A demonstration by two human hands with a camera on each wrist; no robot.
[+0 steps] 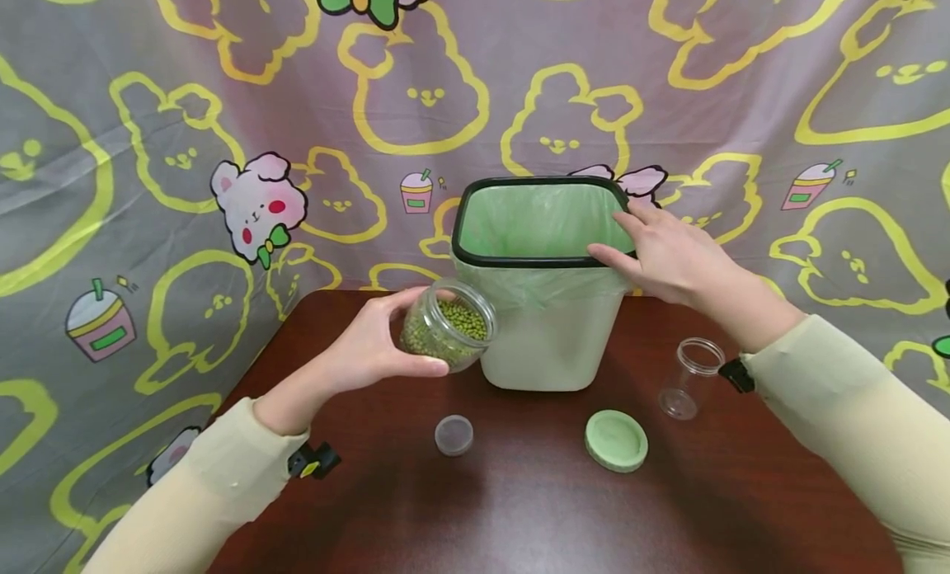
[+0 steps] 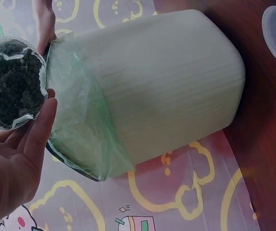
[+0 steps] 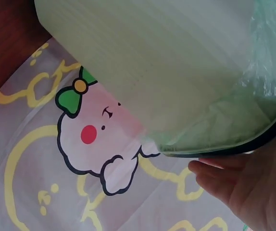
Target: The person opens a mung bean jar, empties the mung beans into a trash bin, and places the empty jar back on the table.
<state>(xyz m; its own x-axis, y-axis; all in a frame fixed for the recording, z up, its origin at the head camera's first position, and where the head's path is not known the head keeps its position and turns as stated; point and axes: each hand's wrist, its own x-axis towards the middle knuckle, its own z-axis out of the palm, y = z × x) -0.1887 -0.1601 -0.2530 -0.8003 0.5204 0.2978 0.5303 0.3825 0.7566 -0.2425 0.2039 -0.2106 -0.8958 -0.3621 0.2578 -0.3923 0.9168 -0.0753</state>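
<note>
In the head view my left hand (image 1: 378, 339) grips a clear jar (image 1: 449, 326) of green beans, tilted with its open mouth toward the right, just left of the bin. The left wrist view shows the jar (image 2: 15, 84) against the fingers of my left hand (image 2: 18, 163). A pale bin (image 1: 545, 335) with a black rim and a green liner (image 1: 519, 215) stands upright on the table. My right hand (image 1: 671, 252) rests at the bin's right rim, fingers extended, thumb along the front edge. The right wrist view has that hand (image 3: 248, 183) beside the dark rim (image 3: 224, 151).
On the brown table (image 1: 527, 516) lie a small translucent lid (image 1: 453, 435) and a round green lid (image 1: 616, 440), both in front of the bin. An uncapped clear jar (image 1: 690, 380) stands to the right, near my right sleeve. A patterned cloth (image 1: 297, 104) hangs behind.
</note>
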